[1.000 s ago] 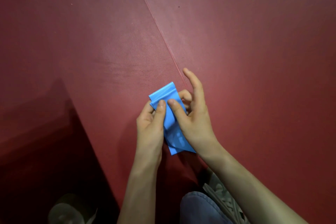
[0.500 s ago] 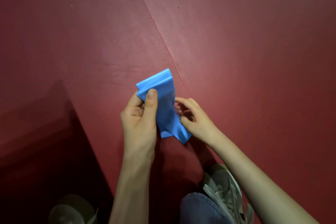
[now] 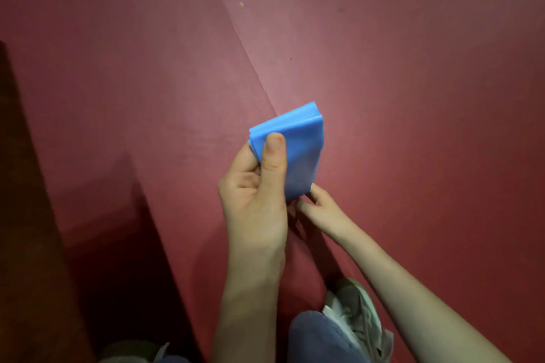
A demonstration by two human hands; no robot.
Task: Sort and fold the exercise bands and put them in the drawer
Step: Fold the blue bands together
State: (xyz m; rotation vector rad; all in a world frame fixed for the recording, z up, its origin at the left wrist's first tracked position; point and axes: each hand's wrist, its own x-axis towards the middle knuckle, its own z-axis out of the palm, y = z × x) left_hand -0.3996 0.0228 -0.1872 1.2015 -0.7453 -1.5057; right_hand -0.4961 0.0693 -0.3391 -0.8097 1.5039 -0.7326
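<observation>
A blue exercise band, folded into a thick flat packet of several layers, is held up above the red floor. My left hand grips its left side, thumb pressed on top and fingers underneath. My right hand touches the packet's lower end from below with its fingertips, pinching the bottom edge. No drawer and no other bands are in view.
Red mats cover the floor, with a seam running diagonally from the top centre down behind the band. A dark shadowed strip lies at the left. My grey sneaker and blue trouser leg show at the bottom.
The band has been folded shorter into a compact packet and lifted slightly. My right hand slid from the front of the band down to its lower end.
</observation>
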